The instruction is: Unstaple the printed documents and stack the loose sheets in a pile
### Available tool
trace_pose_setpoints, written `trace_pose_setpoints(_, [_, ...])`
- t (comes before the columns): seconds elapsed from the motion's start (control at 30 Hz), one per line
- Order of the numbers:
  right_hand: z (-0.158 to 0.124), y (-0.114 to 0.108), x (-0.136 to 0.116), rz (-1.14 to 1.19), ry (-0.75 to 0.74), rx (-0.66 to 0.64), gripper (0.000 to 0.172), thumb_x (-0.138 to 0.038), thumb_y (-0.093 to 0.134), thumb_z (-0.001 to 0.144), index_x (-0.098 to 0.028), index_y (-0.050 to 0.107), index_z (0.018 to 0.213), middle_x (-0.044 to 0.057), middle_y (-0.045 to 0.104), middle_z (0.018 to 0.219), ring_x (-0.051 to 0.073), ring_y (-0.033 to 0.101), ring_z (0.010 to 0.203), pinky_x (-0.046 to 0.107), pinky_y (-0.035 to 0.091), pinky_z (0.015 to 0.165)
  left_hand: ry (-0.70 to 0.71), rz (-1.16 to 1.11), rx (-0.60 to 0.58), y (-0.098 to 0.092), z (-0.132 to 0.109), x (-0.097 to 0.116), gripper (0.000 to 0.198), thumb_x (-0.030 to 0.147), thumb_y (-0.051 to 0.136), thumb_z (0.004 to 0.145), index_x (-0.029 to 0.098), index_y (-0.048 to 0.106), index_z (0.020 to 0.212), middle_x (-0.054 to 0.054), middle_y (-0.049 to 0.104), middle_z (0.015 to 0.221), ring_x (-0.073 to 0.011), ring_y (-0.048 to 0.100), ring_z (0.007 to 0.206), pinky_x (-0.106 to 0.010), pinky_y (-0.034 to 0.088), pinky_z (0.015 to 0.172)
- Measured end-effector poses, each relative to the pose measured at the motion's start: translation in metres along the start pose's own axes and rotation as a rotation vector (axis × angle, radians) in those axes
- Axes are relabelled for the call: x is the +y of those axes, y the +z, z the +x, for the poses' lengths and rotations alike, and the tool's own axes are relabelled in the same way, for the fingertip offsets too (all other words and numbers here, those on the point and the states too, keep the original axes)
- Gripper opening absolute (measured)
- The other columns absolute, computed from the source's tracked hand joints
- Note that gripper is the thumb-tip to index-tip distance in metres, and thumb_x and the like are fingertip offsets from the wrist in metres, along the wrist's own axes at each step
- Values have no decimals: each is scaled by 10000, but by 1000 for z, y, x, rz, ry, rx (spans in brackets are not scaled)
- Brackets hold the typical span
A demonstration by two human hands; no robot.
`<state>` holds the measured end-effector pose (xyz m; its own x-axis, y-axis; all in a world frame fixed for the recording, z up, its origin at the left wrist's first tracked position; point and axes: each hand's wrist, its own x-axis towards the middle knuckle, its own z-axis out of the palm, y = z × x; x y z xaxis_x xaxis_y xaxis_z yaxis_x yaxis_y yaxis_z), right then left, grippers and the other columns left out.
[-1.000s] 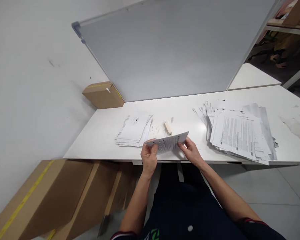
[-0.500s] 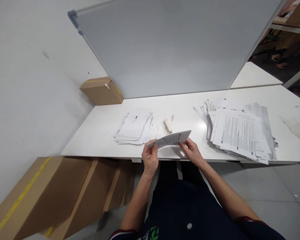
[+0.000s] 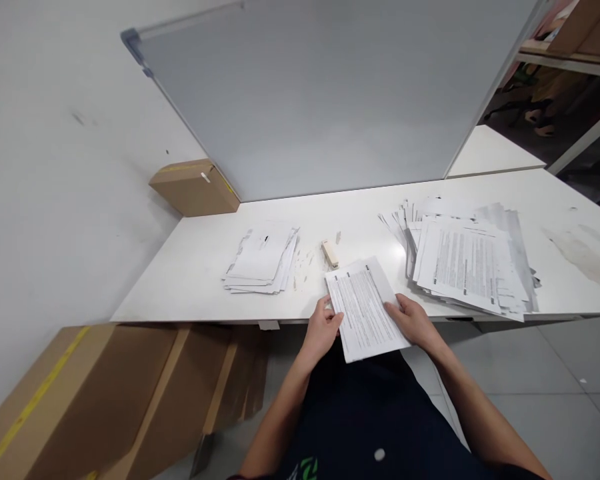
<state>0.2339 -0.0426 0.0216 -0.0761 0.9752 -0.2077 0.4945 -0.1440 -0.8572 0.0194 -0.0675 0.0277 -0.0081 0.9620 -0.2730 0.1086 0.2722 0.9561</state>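
Thing in hands: printed paper sheets (image 3: 364,303). Lie flat, half on near edge of tabletop (image 3: 190,287), half sticking out toward person. Left hand (image 3: 323,328) pinches left edge, right hand (image 3: 414,320) pinches right edge; both closed on sheets. Paper likely light, thin, bendy (flops if held by one corner), tears easily; best hold at both side edges. Just behind: small beige stapler (image 3: 329,254), or so it looks. Left: small paper pile (image 3: 261,259). Right: big messy paper pile (image 3: 467,263). Back: whiteboard (image 3: 330,100), cardboard box (image 3: 194,188).
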Motion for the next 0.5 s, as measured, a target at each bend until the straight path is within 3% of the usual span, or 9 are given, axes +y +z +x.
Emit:
trace_pose_setpoints(0.17, [6, -10, 8, 80, 67, -53, 266, -424, 470, 742, -190, 436, 622, -20, 469, 581, 121, 418, 526, 235, 294, 468, 60, 222, 46, -6, 19, -6, 499, 352, 508, 763, 209, 438, 1236, -27, 639, 736, -136, 562, 559, -271, 444, 582])
trace_pose_setpoints(0.3, [9, -13, 3, 181, 113, -74, 259, -428, 473, 736, -176, 486, 675, -6, 515, 608, 130, 448, 525, 242, 310, 474, 249, 408, 224, -10, 45, -3, 405, 321, 479, 777, 228, 510, 1169, -28, 613, 769, -135, 543, 618, -264, 419, 634])
trace_pose_setpoints(0.5, [25, -8, 11, 131, 98, -19, 287, -450, 477, 721, -170, 485, 658, -10, 505, 590, 143, 467, 564, 244, 332, 504, 336, 615, 287, -7, 78, -4, 444, 252, 391, 819, 234, 415, 1261, -41, 578, 866, -133, 518, 646, -256, 390, 637])
